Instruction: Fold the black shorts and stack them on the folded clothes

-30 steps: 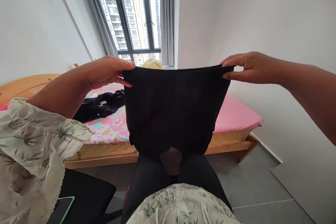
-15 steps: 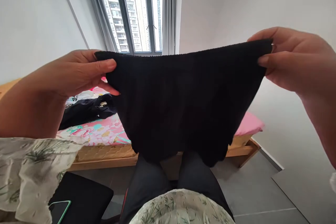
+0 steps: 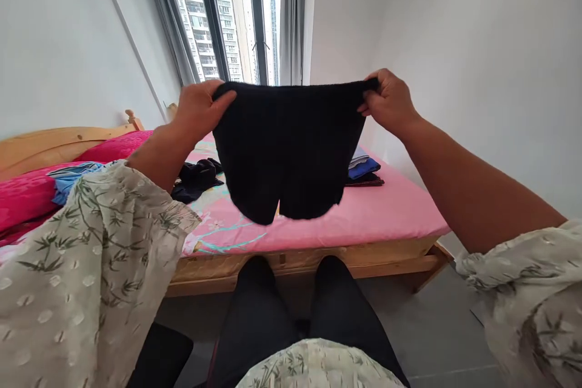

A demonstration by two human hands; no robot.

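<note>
Black shorts (image 3: 291, 145) hang spread out in the air over the bed, waistband at the top and two short legs below with a small slit between them. My left hand (image 3: 202, 103) is closed on the left end of the waistband, thumb on the near side. At the opposite end my right hand (image 3: 385, 100) pinches the other corner. The waistband is stretched nearly level between both hands. Behind the shorts, part of the bed and of the clothes on it is hidden.
The bed (image 3: 400, 206) has a pink sheet and a wooden frame. Folded clothes (image 3: 364, 168) are stacked on its right part. Dark crumpled clothing (image 3: 197, 179) lies left of the shorts. Farther left are red pillows (image 3: 116, 147) and a blue garment (image 3: 75, 179). A window (image 3: 234, 30) stands behind.
Both hands have moved away from me, out over the bed, and closer together, carrying the black shorts. The shorts look smaller, and the folded stack shows beside them.
</note>
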